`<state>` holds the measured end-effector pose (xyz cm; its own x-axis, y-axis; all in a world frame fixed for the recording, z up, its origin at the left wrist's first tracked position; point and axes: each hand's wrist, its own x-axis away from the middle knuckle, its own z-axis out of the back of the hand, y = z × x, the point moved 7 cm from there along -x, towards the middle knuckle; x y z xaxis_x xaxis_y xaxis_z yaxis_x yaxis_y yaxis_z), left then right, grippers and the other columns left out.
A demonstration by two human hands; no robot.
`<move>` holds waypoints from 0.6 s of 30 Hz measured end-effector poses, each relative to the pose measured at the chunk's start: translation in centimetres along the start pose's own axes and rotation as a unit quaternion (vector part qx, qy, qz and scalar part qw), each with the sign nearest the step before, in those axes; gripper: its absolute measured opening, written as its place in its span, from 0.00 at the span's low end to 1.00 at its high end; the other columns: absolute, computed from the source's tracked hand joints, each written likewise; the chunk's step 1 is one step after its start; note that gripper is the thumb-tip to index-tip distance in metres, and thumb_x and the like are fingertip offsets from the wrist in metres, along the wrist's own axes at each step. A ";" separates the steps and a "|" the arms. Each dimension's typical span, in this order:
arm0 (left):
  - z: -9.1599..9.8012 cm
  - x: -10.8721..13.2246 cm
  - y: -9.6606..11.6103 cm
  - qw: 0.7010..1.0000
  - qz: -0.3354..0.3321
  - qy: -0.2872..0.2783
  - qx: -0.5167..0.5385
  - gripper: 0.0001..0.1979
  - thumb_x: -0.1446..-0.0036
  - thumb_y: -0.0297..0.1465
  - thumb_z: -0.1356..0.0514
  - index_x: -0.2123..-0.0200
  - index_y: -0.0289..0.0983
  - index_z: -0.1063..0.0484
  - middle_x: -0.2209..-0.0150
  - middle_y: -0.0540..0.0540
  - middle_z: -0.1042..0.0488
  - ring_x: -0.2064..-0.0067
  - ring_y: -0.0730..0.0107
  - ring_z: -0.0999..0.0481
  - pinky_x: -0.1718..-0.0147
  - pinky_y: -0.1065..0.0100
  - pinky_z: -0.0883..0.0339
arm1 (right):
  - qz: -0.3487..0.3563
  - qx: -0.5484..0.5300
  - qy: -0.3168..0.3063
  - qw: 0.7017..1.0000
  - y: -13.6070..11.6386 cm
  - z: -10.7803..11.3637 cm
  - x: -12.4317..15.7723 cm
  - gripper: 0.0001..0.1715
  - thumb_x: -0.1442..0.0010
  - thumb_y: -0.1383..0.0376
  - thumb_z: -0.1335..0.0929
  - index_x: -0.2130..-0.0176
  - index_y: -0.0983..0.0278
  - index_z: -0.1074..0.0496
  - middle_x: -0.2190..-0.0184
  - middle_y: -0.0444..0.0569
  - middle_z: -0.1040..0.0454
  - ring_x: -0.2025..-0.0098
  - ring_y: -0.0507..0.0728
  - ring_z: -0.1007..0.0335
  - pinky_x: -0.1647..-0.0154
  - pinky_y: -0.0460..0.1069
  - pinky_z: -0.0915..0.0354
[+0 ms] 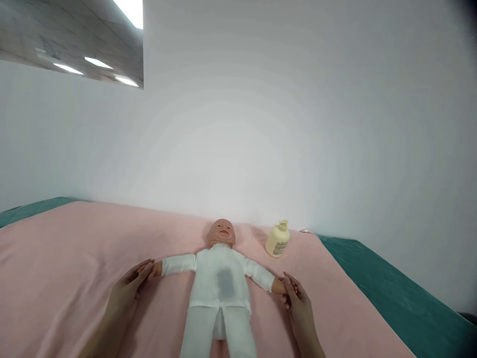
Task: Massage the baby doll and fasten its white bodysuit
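A baby doll (219, 283) in white clothes lies on its back on a pink blanket (67, 258), head toward the wall and arms spread out to the sides. My left hand (130, 286) is closed around the doll's hand on the left side of the view. My right hand (296, 298) grips the doll's other hand on the right. The doll's shirt has a grey patch on the belly. Its legs run off the bottom edge of the view.
A cream pump bottle (278, 239) lies tilted on the blanket to the right of the doll's head. Under the blanket a green surface (395, 293) shows at the right and far left. A plain white wall (261, 124) stands right behind.
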<state>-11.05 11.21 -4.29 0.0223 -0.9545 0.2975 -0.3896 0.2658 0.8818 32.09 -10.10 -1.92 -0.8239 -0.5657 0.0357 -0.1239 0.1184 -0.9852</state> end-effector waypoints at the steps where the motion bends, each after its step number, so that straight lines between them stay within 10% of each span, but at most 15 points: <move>1: 0.0 0.2 0.1 1.000 -0.003 0.005 -0.016 0.09 0.40 0.30 0.39 0.56 0.34 0.26 0.49 0.42 0.25 0.45 0.65 0.27 0.57 0.80 0.28 | -0.001 -0.002 0.003 1.000 0.4 0.4 -0.2 0.42 0.61 0.42 0.24 0.54 0.65 0.27 0.64 0.48 0.25 0.79 0.47 0.41 0.84 0.44 0.45; 6: -0.2 0.7 0.7 0.999 -0.022 0.011 -0.041 0.10 0.37 0.34 0.42 0.58 0.36 0.25 0.53 0.44 0.23 0.52 0.71 0.23 0.62 0.83 0.29 | -0.002 -0.027 0.008 1.000 1.5 0.0 -1.0 0.44 0.62 0.43 0.24 0.52 0.66 0.27 0.66 0.46 0.26 0.78 0.47 0.40 0.81 0.44 0.42; 18: -0.7 0.5 0.7 1.000 -0.002 -0.001 0.007 0.06 0.41 0.25 0.42 0.60 0.35 0.26 0.52 0.42 0.24 0.41 0.60 0.30 0.40 0.64 0.38 | -0.014 -0.030 -0.018 0.999 1.1 -0.3 -0.7 0.42 0.60 0.48 0.22 0.51 0.65 0.29 0.71 0.43 0.28 0.77 0.48 0.38 0.79 0.43 0.41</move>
<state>-10.71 11.03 -3.25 0.0227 -0.9560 0.2926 -0.4029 0.2591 0.8778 32.33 -9.31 -2.93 -0.7988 -0.5989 0.0568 -0.1809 0.1492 -0.9721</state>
